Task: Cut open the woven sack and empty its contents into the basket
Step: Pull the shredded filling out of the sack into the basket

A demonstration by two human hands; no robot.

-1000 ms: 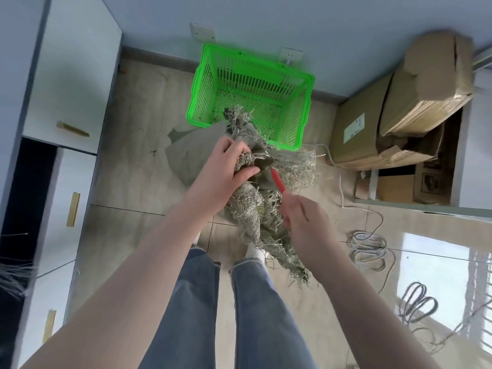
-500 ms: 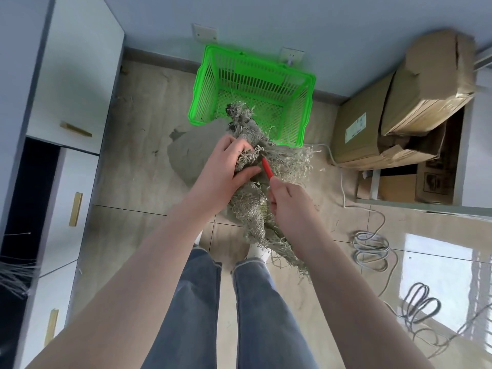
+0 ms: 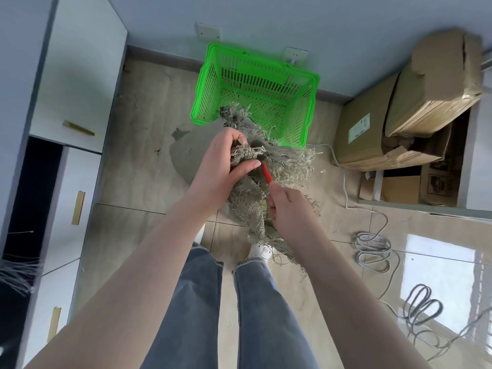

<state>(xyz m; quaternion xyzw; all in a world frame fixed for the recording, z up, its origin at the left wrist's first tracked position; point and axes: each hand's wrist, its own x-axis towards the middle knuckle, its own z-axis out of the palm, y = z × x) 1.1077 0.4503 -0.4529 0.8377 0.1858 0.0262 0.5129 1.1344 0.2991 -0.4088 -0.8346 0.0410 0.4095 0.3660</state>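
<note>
A frayed grey-green woven sack [image 3: 247, 201] hangs in front of me above the floor, its loose strands spreading right. My left hand [image 3: 226, 166] grips its bunched upper part, thumb across the fabric. My right hand [image 3: 286, 209] holds a red cutter [image 3: 266, 173], its tip pushed into the sack just right of my left thumb. A bright green plastic basket [image 3: 205, 83] stands on the floor beyond the sack, with a few loose strands inside. The sack's top end overlaps the basket's near rim.
Cardboard boxes [image 3: 415, 102] are stacked at the right by the wall. Coiled grey cables [image 3: 372, 249] lie on the tiled floor at the right. White cabinets [image 3: 77, 83] line the left side. A grey cloth [image 3: 183, 153] lies under the sack. My legs stand below.
My right hand has moved up and left with the red cutter, bringing its tip from lower on the sack to just beside my left thumb. The left hand keeps its grip.
</note>
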